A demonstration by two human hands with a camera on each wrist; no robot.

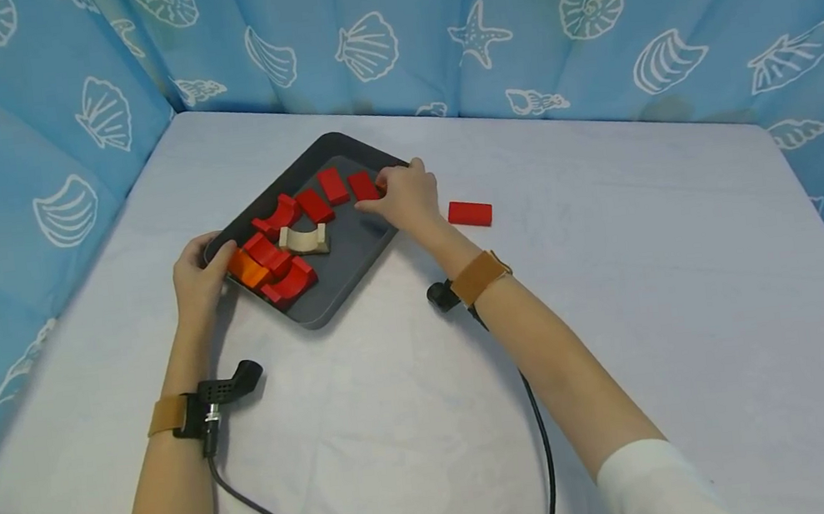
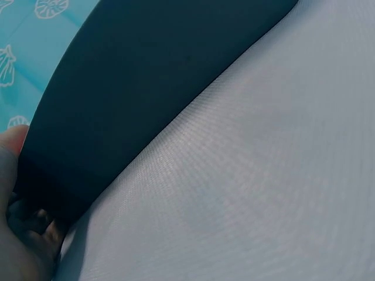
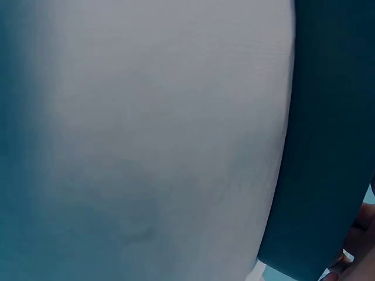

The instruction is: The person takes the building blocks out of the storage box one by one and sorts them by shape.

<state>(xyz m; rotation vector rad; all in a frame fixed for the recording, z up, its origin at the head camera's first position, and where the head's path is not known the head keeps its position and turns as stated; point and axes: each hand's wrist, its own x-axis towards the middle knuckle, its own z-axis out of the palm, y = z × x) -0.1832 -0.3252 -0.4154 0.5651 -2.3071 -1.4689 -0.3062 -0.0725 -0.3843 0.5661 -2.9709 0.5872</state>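
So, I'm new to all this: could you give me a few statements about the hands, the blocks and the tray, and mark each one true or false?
1. The left hand and the right hand are both at the grey tray. True.
2. A red block lies outside the tray, on the white cloth. True.
3. The pale block lies outside the tray. False: it lies inside, beside red ones.
4. The orange block is at the end of the tray nearest the right hand. False: it is at the opposite end, near the left hand.
5. The blue curtain has white shell drawings on it. True.
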